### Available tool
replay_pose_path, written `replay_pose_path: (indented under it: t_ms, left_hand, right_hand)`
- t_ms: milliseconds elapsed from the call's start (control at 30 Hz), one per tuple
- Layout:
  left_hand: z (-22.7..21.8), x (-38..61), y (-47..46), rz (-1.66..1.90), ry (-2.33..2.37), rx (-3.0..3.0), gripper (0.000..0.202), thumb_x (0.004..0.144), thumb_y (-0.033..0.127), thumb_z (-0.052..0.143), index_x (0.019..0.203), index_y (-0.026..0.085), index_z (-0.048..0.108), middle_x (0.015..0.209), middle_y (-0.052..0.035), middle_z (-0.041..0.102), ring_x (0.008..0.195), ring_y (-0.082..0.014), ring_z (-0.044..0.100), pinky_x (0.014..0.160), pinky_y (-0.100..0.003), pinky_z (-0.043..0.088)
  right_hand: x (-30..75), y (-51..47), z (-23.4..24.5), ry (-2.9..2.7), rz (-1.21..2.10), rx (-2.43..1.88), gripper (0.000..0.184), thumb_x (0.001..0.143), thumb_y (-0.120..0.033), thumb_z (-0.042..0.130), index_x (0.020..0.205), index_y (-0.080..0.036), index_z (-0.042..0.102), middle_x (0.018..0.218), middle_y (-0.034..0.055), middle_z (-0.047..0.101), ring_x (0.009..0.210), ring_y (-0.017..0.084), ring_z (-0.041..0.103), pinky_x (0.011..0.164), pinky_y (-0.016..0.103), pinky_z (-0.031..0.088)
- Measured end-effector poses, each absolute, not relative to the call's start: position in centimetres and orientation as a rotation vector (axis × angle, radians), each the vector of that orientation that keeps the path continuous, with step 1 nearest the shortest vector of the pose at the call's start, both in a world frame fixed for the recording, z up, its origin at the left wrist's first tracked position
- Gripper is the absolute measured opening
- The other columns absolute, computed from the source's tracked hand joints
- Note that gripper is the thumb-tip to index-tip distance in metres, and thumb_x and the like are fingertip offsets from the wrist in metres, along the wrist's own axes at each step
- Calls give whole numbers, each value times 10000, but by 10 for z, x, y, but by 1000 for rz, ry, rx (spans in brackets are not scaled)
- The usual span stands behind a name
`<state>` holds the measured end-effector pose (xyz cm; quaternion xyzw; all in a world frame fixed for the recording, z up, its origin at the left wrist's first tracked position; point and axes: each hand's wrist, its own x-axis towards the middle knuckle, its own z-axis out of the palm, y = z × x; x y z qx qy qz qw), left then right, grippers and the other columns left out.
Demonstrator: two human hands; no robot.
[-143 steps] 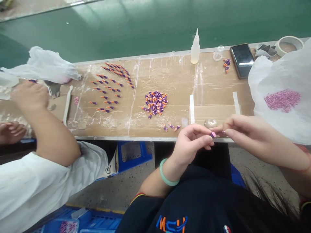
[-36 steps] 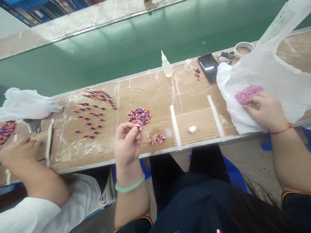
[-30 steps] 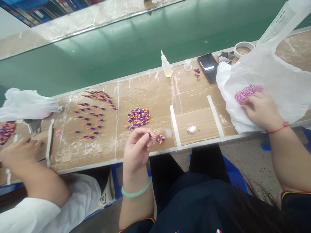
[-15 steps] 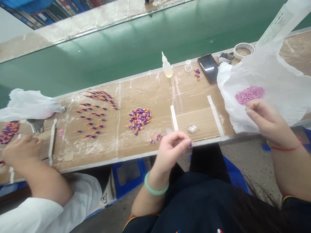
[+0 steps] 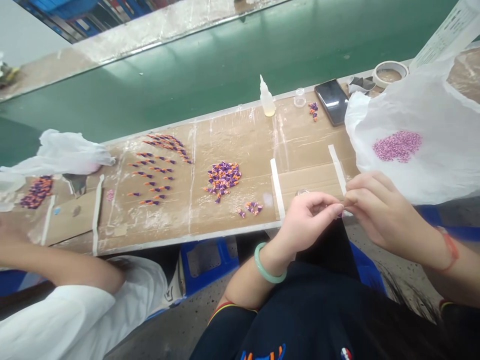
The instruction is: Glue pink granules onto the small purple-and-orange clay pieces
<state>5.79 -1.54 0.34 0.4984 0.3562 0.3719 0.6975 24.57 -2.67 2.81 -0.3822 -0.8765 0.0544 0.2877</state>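
Observation:
My left hand point(image 5: 311, 217) is closed in a pinch, with a bit of a small purple piece point(image 5: 340, 215) showing at its fingertips. My right hand point(image 5: 378, 210) is pinched too, its fingertips meeting those of the left; what lies between them is too small to make out. Both hands are over the table's front edge. Behind the left hand, a clear round dish point(image 5: 302, 192) is mostly covered. Pink bead-like bits point(image 5: 397, 146) lie in a pile on a white plastic sheet point(image 5: 365, 175) beyond the right hand. Several small purple-and-orange pieces point(image 5: 254, 208) lie left of my left hand.
A heap of purple-and-orange pieces point(image 5: 225, 177) and scattered rows point(image 5: 157, 170) lie leftward. At the back are a dropper bottle point(image 5: 267, 100), a clear cap point(image 5: 299, 98), a phone point(image 5: 332, 102) and a tape roll point(image 5: 390, 75). A co-worker's arm point(image 5: 63, 262) is at left.
My right hand has come left from the pink pile to meet my left hand, which has shifted slightly right. The co-worker's hand has moved left. The view has shifted a little.

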Motion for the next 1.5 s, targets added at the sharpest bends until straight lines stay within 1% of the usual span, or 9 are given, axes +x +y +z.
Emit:
replay_pose_path:
  t_ms: [200, 433, 633, 733, 867, 967, 1133, 1300, 1500]
  left_hand:
    - [-1, 59, -13, 789, 795, 1045, 291, 819, 401, 768, 735, 144, 660, 685, -24, 645, 632, -107, 562, 618, -243, 474]
    - [0, 59, -13, 851, 814, 972, 272, 773, 350, 780, 687, 159, 607, 648, 5, 594, 610, -92, 521, 599, -240, 440]
    - [0, 56, -14, 763, 771, 861, 285, 778, 377, 767, 697, 161, 598, 593, 31, 538, 540, -67, 462, 519, -218, 362]
    - [-4, 57, -15, 724, 793, 811, 308, 776, 400, 766, 702, 162, 586, 574, 43, 515, 496, -53, 421, 471, -203, 305]
    - [-7, 58, -16, 696, 799, 757, 349, 767, 445, 773, 710, 159, 581, 563, 51, 492, 483, -47, 398, 458, -197, 278]
    - [-4, 56, -16, 706, 770, 749, 373, 766, 480, 783, 737, 158, 597, 603, 33, 535, 495, -49, 408, 463, -202, 289]
    - [6, 53, -18, 886, 849, 983, 272, 825, 382, 752, 718, 166, 626, 661, -5, 611, 606, -95, 535, 585, -243, 447]
    - [9, 51, -21, 902, 945, 1175, 177, 868, 295, 686, 751, 169, 642, 694, -23, 639, 611, -114, 554, 565, -250, 446]
    - [4, 50, -22, 948, 1025, 1379, 138, 855, 231, 648, 730, 184, 612, 650, -1, 588, 562, -107, 493, 536, -259, 411]
  right_hand:
    - [242, -25, 32, -2302, 211, -1032, 138, 932, -75, 532, 901, -208, 515, 885, 68, 565, 848, 216, 525, 739, 369, 478]
    - [240, -28, 33, -2110, 497, -1090, 99, 951, -127, 532, 920, -217, 558, 832, 29, 613, 768, 169, 578, 665, 310, 481]
    - [242, -31, 31, -2275, 126, -963, 181, 899, -64, 601, 1008, -208, 583, 903, 58, 686, 853, 210, 640, 757, 356, 512]
    - [245, -29, 31, -2359, -44, -876, 215, 883, -44, 600, 1019, -211, 611, 913, 54, 708, 849, 217, 649, 732, 360, 504]
    - [245, -24, 31, -2428, -141, -844, 136, 900, -86, 592, 942, -212, 619, 863, 54, 697, 804, 217, 629, 686, 366, 480]
    - [243, -20, 32, -2344, 131, -938, 122, 927, -97, 535, 887, -209, 561, 785, 32, 631, 720, 175, 581, 635, 321, 467]
    - [241, -18, 34, -2189, 782, -1072, 180, 998, -170, 444, 828, -206, 490, 713, -11, 541, 594, 111, 500, 534, 249, 418]
    - [238, -20, 36, -2208, 838, -1093, 210, 1014, -197, 417, 813, -207, 475, 700, -13, 530, 589, 118, 491, 541, 260, 403]
    - [234, -19, 34, -2261, 689, -1095, 180, 987, -165, 438, 817, -205, 482, 708, 0, 554, 598, 136, 507, 561, 282, 387]
